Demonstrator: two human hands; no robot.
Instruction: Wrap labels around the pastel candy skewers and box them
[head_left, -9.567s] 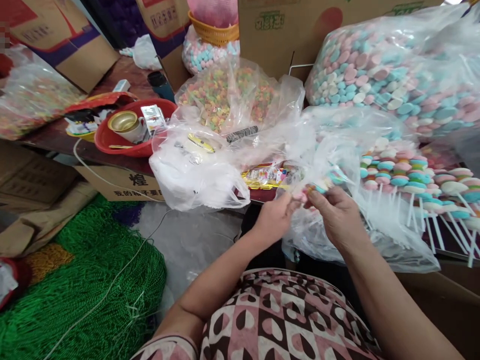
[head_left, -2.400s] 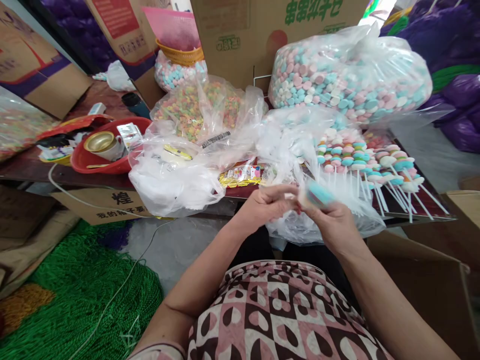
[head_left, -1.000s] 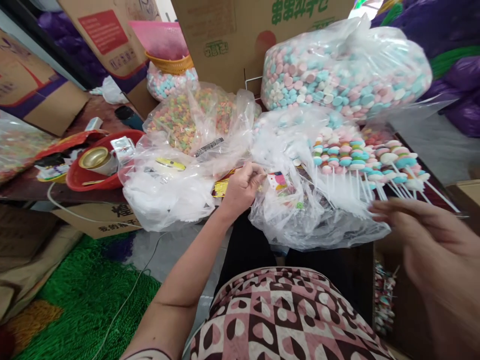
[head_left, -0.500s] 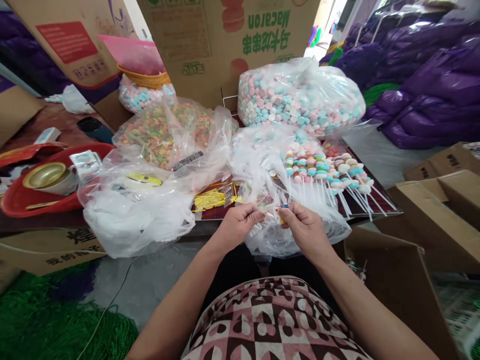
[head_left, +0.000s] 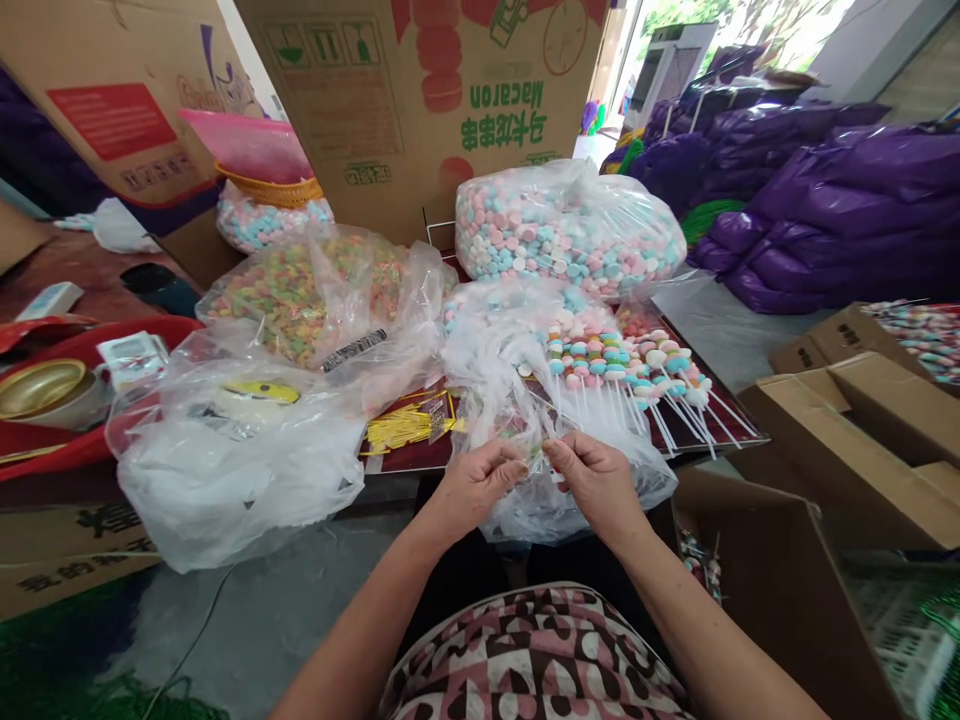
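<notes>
My left hand (head_left: 480, 484) has its thumb and fingers pinched together over a clear plastic bag (head_left: 536, 510) at the table's front edge. Facing it, my right hand (head_left: 596, 480) is pinched too, with a bit of red showing below its fingertips. What either hand holds is too small to name. Skewers of pastel marshmallows (head_left: 592, 355) on white sticks lie just beyond my right hand. To the left of the bag are yellow twist ties (head_left: 401, 425).
A big bag of marshmallows (head_left: 570, 225) and a bag of colourful gummies (head_left: 300, 290) stand behind. White plastic bags (head_left: 240, 460) lie at left, beside a red basin (head_left: 97, 350). Open cardboard boxes (head_left: 780, 570) stand at right.
The view has shifted, so the table's things appear lower and further left. The blue and yellow bits at my right fingertips no longer show. Both hands stay close together, pinched.
</notes>
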